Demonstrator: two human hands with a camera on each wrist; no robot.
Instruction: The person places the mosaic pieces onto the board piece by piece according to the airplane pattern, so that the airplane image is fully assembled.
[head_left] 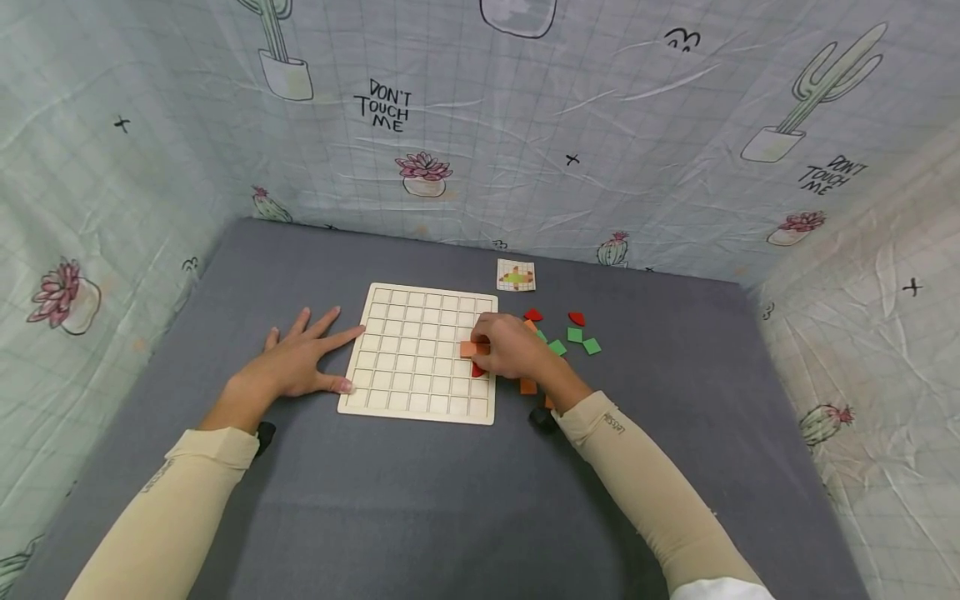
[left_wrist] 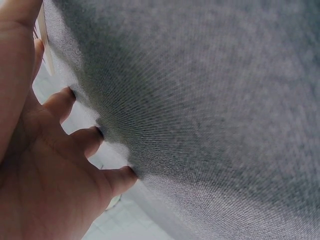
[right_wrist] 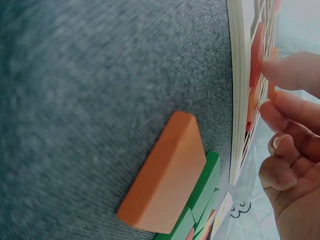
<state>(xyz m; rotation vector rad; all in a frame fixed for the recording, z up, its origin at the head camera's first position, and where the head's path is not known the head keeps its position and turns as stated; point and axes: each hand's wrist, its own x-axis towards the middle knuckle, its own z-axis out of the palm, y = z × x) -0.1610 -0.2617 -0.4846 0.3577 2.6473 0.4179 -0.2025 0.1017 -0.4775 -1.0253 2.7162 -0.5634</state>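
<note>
- Surface: a dark grey table point(head_left: 420, 500), enclosed by pale fabric point(head_left: 480, 125) printed with potted cacti and lettering.
- Bearings: taken from the middle of the gridded board, with 12 o'clock at the far side.
- Board point(head_left: 410, 350): cream, square, flat on the table, slightly left of the table's midline.
- Left hand point(head_left: 300, 362): at 9 o'clock, fingers spread wide, grasping nothing. Index finger and thumb touch the board's edge; the wrist view shows other fingertips resting on the table.
- Right hand point(head_left: 510, 343): at 3 o'clock, over the board's edge. Thumb and index finger pinch an orange tile point(right_wrist: 272, 75); remaining fingers curl inward.
- Red piece point(head_left: 477, 370): on the board, just past 3 o'clock, partly covered by the right hand. The wrist view shows more orange and red beside it.
- Loose pieces, off the board: green tiles point(head_left: 574, 334) near 3 o'clock; red curved pieces point(head_left: 576, 318) between 2 and 3; orange squares point(head_left: 528, 387) between 3 and 4, one partly hidden by the sleeve point(head_left: 637, 475).
- Pattern card point(head_left: 516, 275): at 2 o'clock, lying apart from the board.
</note>
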